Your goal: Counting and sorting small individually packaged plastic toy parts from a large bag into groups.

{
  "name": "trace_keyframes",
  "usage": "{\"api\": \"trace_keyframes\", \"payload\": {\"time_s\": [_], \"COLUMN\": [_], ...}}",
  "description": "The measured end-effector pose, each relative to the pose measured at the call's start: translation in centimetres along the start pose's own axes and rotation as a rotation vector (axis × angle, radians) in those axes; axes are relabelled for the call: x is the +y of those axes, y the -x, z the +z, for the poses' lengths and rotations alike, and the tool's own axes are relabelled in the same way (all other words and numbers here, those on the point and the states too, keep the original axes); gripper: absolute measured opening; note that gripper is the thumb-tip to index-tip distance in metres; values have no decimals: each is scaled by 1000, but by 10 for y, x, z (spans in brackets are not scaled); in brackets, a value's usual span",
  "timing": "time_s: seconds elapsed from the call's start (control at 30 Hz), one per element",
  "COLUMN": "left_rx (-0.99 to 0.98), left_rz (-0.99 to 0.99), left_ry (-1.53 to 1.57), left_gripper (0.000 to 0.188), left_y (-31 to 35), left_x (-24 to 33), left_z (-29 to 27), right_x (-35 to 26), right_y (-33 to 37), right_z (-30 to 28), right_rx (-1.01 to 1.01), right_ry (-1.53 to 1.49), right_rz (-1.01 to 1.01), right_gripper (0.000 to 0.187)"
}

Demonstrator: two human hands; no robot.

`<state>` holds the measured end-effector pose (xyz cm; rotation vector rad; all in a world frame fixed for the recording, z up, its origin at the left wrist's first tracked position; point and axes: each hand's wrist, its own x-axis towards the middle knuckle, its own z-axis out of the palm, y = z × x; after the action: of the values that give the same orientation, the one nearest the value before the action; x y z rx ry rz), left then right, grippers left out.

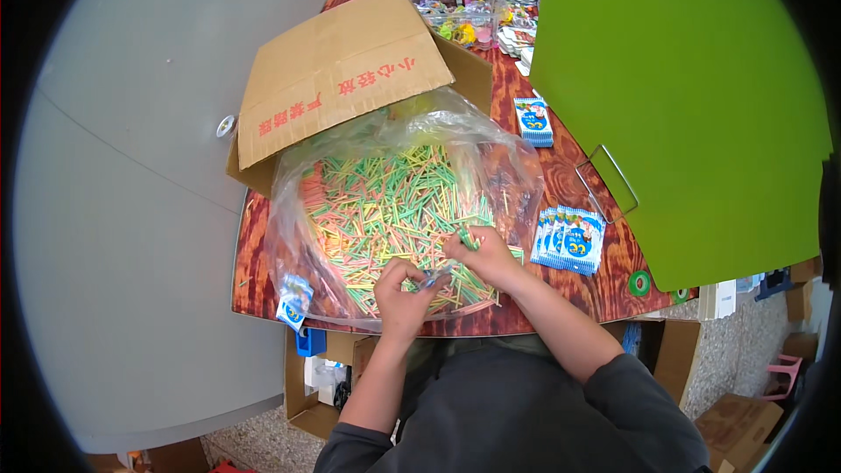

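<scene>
A large clear plastic bag (491, 158) lies open in front of me, spilling from a cardboard box (350, 70). Inside is a heap of short thin sticks (394, 193) in green, pink and yellow. Over the near part of the heap, my left hand (403, 300) is closed on a small shiny packet (433, 278), mostly hidden by the fingers. Just right of it, my right hand (487, 257) grips a small bunch of green and pale sticks (470, 238). The two hands are close together.
Blue-and-white packets (569, 241) lie fanned at the right; a stack of packets (533, 123) stands farther back. Another packet (294, 300) lies at the left front. A green panel (683, 105) with a metal handle (609, 184) borders the right. Clear tubs (460, 13) stand at the back.
</scene>
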<state>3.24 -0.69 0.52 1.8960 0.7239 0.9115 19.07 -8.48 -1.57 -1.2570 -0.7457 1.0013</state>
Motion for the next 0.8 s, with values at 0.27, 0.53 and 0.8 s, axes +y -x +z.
{"api": "trace_keyframes", "payload": {"time_s": [0.27,0.53,0.8], "left_rx": [-92,-274,-477], "left_rz": [-8,237,196], "left_ry": [-40,-252,-243], "left_gripper": [25,51,61], "left_y": [6,12,-3], "left_x": [-14,-16,-7], "left_z": [-3,-9,-17], "right_x": [-27,-16,-25], "right_y": [9,6,13], "right_z": [-11,-10,-3], "right_rx": [-186,-200,-210], "right_ry": [207,524,643], "right_rz": [38,-131,-251], "right_gripper": [17,23,30]}}
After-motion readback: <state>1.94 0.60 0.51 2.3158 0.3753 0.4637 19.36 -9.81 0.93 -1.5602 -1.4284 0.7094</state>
